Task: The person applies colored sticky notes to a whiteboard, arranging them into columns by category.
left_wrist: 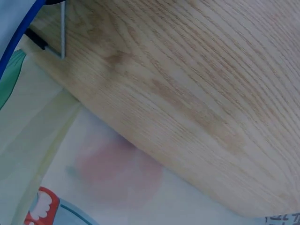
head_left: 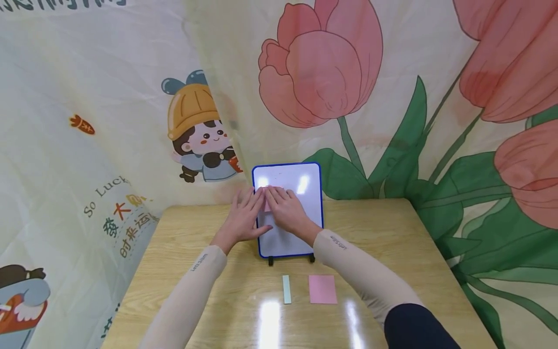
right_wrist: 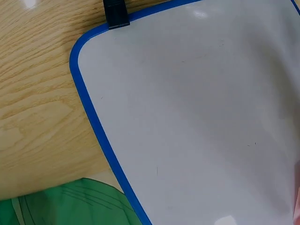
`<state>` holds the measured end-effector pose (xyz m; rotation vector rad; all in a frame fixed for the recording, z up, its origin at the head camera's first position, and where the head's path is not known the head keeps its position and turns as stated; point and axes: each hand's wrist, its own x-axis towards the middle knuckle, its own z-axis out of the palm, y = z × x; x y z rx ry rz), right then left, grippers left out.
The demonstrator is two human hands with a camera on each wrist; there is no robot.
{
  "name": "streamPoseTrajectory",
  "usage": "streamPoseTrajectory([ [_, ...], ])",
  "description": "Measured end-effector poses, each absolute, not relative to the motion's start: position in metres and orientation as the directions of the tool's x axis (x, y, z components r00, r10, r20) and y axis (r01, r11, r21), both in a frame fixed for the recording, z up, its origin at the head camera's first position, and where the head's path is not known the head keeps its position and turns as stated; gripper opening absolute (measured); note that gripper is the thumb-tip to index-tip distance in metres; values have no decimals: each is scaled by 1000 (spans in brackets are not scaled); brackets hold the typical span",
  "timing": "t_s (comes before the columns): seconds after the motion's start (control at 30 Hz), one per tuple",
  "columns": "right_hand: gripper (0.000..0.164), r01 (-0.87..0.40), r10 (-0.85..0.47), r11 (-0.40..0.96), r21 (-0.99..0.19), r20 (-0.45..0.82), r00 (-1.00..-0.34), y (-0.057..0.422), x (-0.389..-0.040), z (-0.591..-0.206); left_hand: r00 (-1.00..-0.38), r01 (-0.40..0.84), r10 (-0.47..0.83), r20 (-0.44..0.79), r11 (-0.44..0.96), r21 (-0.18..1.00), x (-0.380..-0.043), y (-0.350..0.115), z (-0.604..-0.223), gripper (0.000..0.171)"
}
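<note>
A small whiteboard (head_left: pixel 310 206) with a blue frame leans upright on a black stand at the table's back. On its left half is a pink sticky note (head_left: pixel 267 207), mostly covered by my hands. My left hand (head_left: pixel 243 219) lies over the board's left edge, fingers extended up to the note and thumb pointing right. My right hand (head_left: pixel 287 211) presses the note's upper part with straight fingers, its fingertips beside the left ones. In the right wrist view the whiteboard (right_wrist: pixel 178 103) fills most of the picture; neither wrist view clearly shows the fingers.
On the wooden table (head_left: pixel 196 228), in front of the board, lie a pale green paper strip (head_left: pixel 286 289) and a square pink sticky note (head_left: pixel 323 289). The stand's black feet (head_left: pixel 271 261) stick out below the board. A printed cloth (head_left: pixel 235 106) hangs behind the table.
</note>
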<state>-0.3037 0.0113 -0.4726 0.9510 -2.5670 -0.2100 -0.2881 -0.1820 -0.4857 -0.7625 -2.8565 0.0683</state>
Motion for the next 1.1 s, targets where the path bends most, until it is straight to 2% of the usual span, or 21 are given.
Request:
streamPoseTrajectory([
  [0.13,62,-597,-664,746,294,266,-699,8,-302,-474,-843,498,509,173,861,-105,-288,-184,-487,105],
  [0.43,60,-556,-653,745,368,231,-721,19,-302,-478,-845,502,509,166,861,-81,-287,-185,-487,108],
  [0.73,58,-525,-609,781,337,230,-759,35,-304,-479,-855,487,496,149,868,-96,-288,-187,-487,106],
  [1.1,59,-523,-605,784,333,227,-763,42,-300,-478,-848,487,501,171,865,-120,-291,-182,-483,105],
])
